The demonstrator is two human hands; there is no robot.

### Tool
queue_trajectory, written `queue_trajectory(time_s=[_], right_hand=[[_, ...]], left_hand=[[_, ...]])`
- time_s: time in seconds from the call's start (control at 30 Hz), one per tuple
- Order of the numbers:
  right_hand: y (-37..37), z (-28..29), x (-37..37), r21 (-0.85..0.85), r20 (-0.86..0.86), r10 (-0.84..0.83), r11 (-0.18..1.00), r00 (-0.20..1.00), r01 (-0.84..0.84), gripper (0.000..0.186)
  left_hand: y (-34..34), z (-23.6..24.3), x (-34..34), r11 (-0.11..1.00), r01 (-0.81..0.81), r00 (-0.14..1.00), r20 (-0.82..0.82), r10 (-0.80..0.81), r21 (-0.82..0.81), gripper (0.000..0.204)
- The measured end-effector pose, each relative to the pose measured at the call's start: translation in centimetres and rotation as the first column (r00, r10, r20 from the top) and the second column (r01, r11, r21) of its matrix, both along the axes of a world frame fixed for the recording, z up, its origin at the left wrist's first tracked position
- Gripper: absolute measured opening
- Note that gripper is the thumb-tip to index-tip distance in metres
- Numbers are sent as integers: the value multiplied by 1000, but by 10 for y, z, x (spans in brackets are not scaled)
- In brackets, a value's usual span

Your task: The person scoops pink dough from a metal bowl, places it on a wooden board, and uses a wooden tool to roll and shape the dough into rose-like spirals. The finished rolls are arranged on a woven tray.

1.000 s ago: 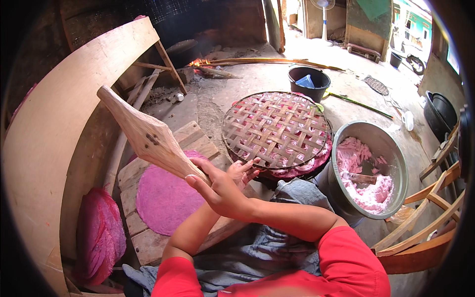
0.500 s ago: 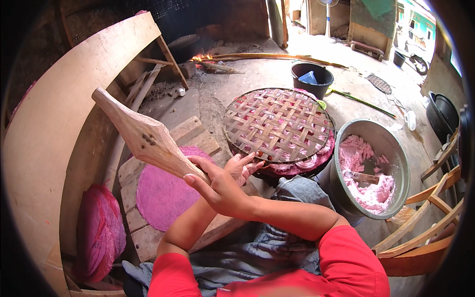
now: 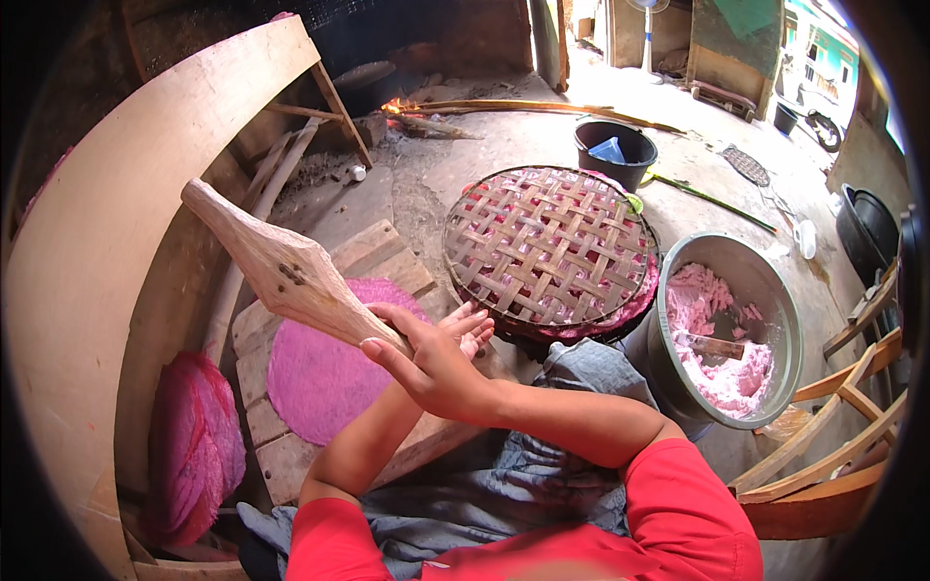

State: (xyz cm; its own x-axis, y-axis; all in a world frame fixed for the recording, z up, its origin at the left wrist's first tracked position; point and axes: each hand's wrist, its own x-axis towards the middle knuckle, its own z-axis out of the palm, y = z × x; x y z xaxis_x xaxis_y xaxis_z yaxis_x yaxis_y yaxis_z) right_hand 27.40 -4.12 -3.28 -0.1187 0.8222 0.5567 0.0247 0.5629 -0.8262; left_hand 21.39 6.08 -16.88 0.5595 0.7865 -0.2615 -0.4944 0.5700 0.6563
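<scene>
My forearms cross in front of me. My right hand (image 3: 441,373) reaches over to the left, closed around one end of a pale wooden paddle (image 3: 281,266), broad in its middle and tapering to a far end raised at upper left. Behind it, partly covered by the right hand, my left hand (image 3: 469,330) has its fingers stretched out and holds nothing. Those fingertips are close to a round woven bamboo tray (image 3: 547,242), which lies over pink stuff in a dark round vessel. Under the paddle a thin magenta disc (image 3: 334,373) rests on a plank board (image 3: 276,450).
At right stands a grey bucket (image 3: 787,358) with pink dough and a wooden stick (image 3: 715,346). Stacked pink discs (image 3: 199,450) lean at left, below a curved pale panel (image 3: 97,223). Farther off are a black bucket (image 3: 639,150), a fire (image 3: 395,107) and a wooden frame (image 3: 823,436).
My left hand has drawn back from the woven tray's rim, slightly to the left. The tray sits a little differently over the pink stuff. My right hand keeps the paddle almost still.
</scene>
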Motion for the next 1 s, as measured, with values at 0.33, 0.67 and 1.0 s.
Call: queue_trajectory(time_s=[0.33, 0.67, 1.0], right_hand=[[-2, -1, 3, -22, -18, 50, 999, 999, -50, 49], [-9, -7, -5, -233, 5, 364, 906, 931, -353, 43], [-41, -25, -11, -473, 134, 557, 763, 820, -441, 36]], left_hand=[[-43, 59, -128, 802, 3, 974, -184, 133, 597, 64], [-110, 103, -225, 596, 332, 440, -679, 587, 731, 82], [-140, 75, -259, 594, 476, 268, -750, 605, 649, 48]])
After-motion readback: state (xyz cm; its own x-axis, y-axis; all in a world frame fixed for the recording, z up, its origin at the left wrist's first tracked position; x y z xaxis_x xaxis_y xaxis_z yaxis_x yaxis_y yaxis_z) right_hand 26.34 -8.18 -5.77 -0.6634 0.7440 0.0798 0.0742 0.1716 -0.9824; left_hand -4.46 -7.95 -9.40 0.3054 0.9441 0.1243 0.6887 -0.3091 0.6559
